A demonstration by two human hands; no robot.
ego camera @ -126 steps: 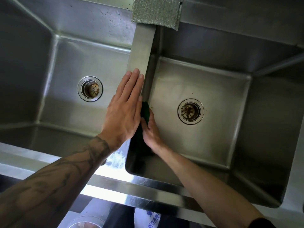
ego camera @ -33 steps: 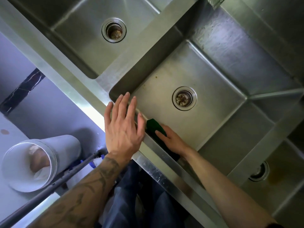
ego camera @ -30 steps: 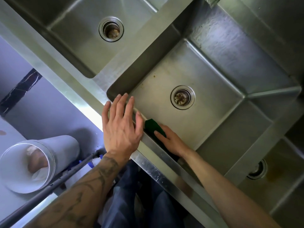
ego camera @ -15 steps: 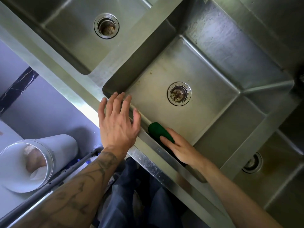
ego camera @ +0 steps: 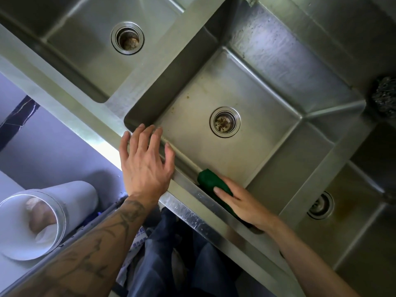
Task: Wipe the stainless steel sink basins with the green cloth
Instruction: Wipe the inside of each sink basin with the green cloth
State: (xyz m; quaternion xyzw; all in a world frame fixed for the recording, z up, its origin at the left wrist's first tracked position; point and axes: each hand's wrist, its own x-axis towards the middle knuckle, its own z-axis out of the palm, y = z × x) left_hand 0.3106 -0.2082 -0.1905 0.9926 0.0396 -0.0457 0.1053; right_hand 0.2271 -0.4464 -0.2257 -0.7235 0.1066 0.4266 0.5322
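Fingers [ego camera: 221, 192] of right hand [ego camera: 246, 207] press green cloth [ego camera: 211, 181] flat against brushed steel basin [ego camera: 267, 151]; left hand [ego camera: 145, 166] spreads on rim [ego camera: 100, 123].

One head-worn camera looks steeply down into the sink [ego camera: 162, 67] from close above. Its view is tilted, the rim running diagonally.

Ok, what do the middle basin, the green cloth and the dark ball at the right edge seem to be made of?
The middle basin looks like stainless steel, brushed and dull: grey sheen, folded seams, brownish spots. The green cloth looks thick and matte, a scouring pad or folded fabric; I cannot tell which. The dark ball is probably steel wool, from glinting tangled strands, though blurred.
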